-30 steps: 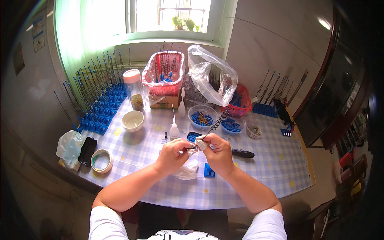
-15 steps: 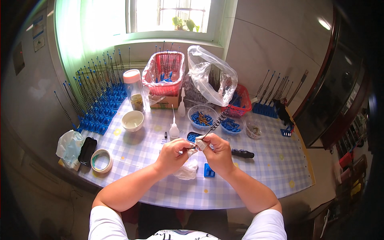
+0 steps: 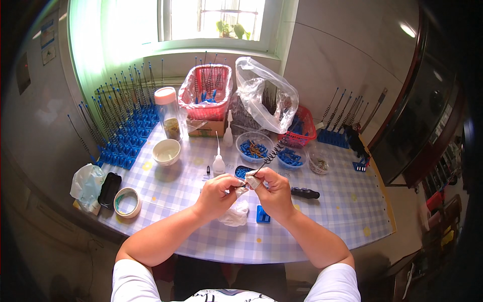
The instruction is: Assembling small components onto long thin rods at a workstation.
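I'm seeing the right hand (image 3: 274, 194) holding a black coiled metal rod (image 3: 271, 155) toward one o'clock, left hand (image 3: 219, 194) pinching near its end; blue-tipped rods (image 3: 107, 121) standing at ten are looking done, this one isn't.

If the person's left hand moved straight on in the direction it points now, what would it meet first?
Probably the right hand, just ahead of the left hand; whether the two touch is hard to tell here.
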`<state>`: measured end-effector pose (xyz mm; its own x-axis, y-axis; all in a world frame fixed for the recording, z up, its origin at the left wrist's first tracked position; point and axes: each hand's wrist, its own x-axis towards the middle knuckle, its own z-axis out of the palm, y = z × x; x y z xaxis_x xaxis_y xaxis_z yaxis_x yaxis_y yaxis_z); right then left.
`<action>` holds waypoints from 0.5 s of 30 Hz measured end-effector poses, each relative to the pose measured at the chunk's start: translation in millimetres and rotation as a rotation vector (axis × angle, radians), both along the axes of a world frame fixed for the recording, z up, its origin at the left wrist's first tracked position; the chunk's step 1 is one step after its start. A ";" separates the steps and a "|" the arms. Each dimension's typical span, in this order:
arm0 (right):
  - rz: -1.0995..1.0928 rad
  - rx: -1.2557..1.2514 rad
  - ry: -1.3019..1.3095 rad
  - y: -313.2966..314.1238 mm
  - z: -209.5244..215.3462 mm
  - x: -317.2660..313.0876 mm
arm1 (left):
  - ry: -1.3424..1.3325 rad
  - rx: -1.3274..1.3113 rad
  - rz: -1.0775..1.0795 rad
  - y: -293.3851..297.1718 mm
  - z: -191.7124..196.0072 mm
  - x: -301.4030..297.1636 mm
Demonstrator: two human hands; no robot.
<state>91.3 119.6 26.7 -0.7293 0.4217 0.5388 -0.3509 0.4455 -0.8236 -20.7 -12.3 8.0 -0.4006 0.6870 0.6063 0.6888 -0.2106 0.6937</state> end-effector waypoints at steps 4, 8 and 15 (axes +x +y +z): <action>0.001 -0.005 -0.002 -0.2 0.1 0.3 | 0.009 0.009 -0.002 0.2 0.4 0.5; -0.003 0.000 0.002 -0.7 0.1 0.0 | 0.004 0.013 -0.005 0.7 -1.6 -0.7; -0.007 0.017 0.003 1.7 -3.1 -0.9 | -0.004 0.007 -0.008 0.1 0.2 0.2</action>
<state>90.3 121.3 23.6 -0.7249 0.4175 0.5480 -0.3501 0.4618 -0.8150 -20.5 -12.2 8.2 -0.3974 0.6858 0.6097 0.6842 -0.2213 0.6949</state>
